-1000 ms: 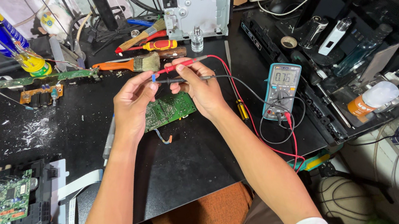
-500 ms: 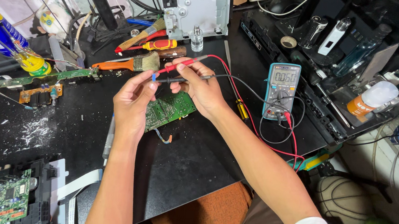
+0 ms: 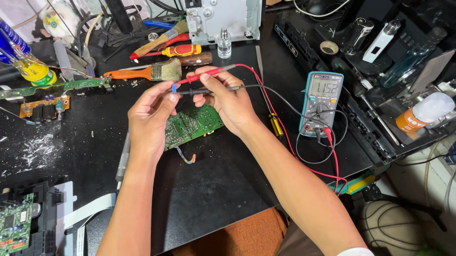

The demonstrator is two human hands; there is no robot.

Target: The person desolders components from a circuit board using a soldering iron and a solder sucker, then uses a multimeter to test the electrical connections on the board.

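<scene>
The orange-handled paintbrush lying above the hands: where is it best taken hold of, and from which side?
Probably by the orange handle of the orange-handled flat paintbrush, coming from above on its left half. It lies flat, bristles pointing right toward the right hand and its probes, so the handle end is farther from the hands.

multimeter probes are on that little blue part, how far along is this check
Done: the multimeter is on and showing a reading, and the green circuit board lies bare on the bench. In hand: the left hand pinches a small blue component while the right hand holds the red probe and black probe to it. Left: other boards lie untouched.
</scene>
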